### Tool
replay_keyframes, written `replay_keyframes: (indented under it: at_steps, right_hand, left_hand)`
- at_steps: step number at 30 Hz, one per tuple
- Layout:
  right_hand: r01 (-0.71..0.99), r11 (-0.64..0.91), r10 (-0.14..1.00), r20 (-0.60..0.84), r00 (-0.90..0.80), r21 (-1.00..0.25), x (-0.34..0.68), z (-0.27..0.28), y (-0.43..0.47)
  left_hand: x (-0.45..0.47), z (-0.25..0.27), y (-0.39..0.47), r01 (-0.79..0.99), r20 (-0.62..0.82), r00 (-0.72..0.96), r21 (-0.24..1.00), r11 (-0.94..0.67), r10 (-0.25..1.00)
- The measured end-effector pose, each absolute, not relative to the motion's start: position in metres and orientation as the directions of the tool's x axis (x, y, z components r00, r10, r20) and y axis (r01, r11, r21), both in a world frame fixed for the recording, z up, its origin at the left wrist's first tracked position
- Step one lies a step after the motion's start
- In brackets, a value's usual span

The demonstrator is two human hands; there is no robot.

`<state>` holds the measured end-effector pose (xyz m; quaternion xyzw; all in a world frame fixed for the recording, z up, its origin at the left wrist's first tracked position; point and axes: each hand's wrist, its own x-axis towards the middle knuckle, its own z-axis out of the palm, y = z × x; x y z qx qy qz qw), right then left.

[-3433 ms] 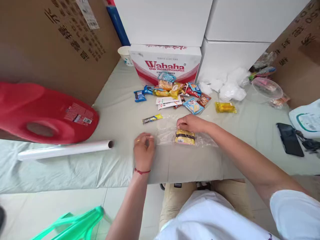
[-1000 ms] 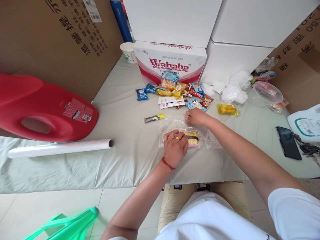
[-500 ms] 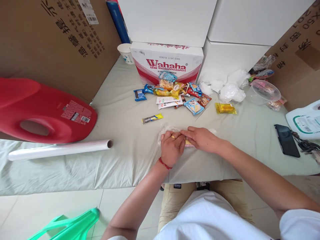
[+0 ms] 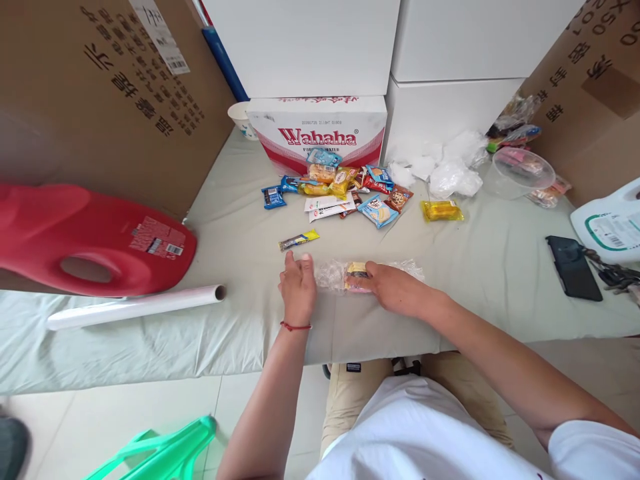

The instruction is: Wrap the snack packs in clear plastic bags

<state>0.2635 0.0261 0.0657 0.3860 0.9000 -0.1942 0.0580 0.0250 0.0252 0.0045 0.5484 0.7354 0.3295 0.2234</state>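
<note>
Head view: the left hand (image 4: 298, 287) is at the centre of the frame, slightly left, above a pale grey-green cloth-covered table (image 4: 250, 300). Its thumb and index finger stand apart and point toward the top of the frame; the hand is open, with nothing visible in its grasp. Its inner edge is just beside the left end of a strip of clear, crinkled plastic film (image 4: 330, 275); contact cannot be determined.

The right hand (image 4: 400, 288), at centre right, grips a small rectangular snack packet in yellow, black and pink (image 4: 356, 269). The packet is positioned at the centre of the frame, within the film, which extends past it on both sides. The right thumb lies on its upper face; the fingers are partly hidden.

A slim yellow-and-dark snack stick (image 4: 299, 240) lies near the left fingertips, toward the top of the frame. Above it, at upper centre, a pile of multicoloured wrapped snacks (image 4: 345, 183) rests before a white-and-red cardboard water carton (image 4: 317, 133). A yellow, transparent-wrapped snack (image 4: 442, 211) lies apart, right of the pile. A white cylindrical roll (image 4: 137, 307) occupies the left of the frame, below a red plastic jug (image 4: 110, 250).
</note>
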Motion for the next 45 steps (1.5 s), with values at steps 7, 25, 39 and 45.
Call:
replay_keyframes:
  at_steps: [7,25,39,45]
  right_hand:
    - [0.565,0.628,0.620,-0.094,-0.779,-0.535,0.280,0.065,0.023]
    - [0.482,0.564,0.686,0.054,-0.726,-0.671,0.276,0.045,0.013]
    - [0.373,0.523,0.719,0.162,-0.676,-0.766,0.289,0.023,-0.002]
    - [0.310,0.410,0.750,0.123,-0.650,-0.858,0.302,0.037,-0.006]
  left_hand:
    - [0.042,0.017,0.025,0.818,-0.172,-0.187,0.517,0.250,0.967]
    - [0.080,0.039,0.016,0.174,-0.230,-0.056,0.956,0.236,0.972]
    - [0.087,0.009,0.012,0.609,0.014,-0.318,0.769,0.193,0.948]
    - [0.106,0.014,0.005,0.595,-0.023,-0.262,0.783,0.180,0.965]
